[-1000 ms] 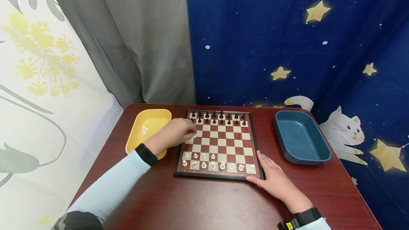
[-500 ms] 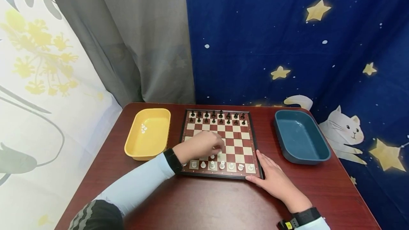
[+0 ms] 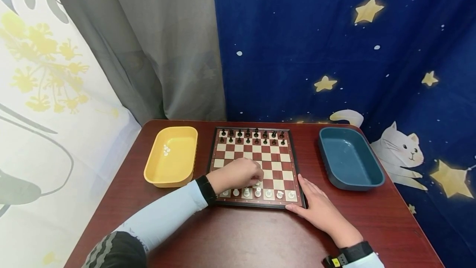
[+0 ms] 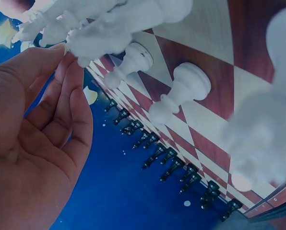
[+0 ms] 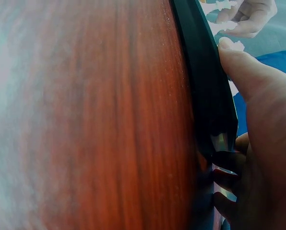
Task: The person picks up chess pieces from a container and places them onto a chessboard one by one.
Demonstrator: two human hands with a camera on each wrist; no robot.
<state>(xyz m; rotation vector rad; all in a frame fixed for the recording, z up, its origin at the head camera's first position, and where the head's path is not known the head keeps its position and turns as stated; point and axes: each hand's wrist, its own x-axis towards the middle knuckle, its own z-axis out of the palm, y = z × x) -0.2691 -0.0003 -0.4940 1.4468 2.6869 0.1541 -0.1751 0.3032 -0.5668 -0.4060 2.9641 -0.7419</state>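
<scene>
My left hand (image 3: 243, 173) is over the near half of the chessboard (image 3: 277, 165), its thumb and fingertips pinching a white pawn (image 3: 258, 183) just in front of the white back row. In the left wrist view, blurred white chess pieces partly cover the fingertips (image 4: 61, 50), and two white pawns (image 4: 186, 88) stand beyond. My right hand (image 3: 320, 208) holds the board's near right corner, thumb along the front edge and fingers against the right side. The right wrist view shows that thumb (image 5: 241, 62) at the black rim (image 5: 208, 81). The left hand hides several white pieces.
Two rows of black chess pieces (image 3: 256, 135) stand on the far side. A yellow tray (image 3: 150, 171) left of the board contains several small white pieces (image 3: 166, 150). To the right stands a blue tray (image 3: 351, 186). Everything rests on a reddish-brown table (image 3: 256, 235) before curtains.
My left hand has moved from the board's left side, rightward and nearer, to the white pieces, and has lowered slightly over the last half second. The right hand stays at the corner.
</scene>
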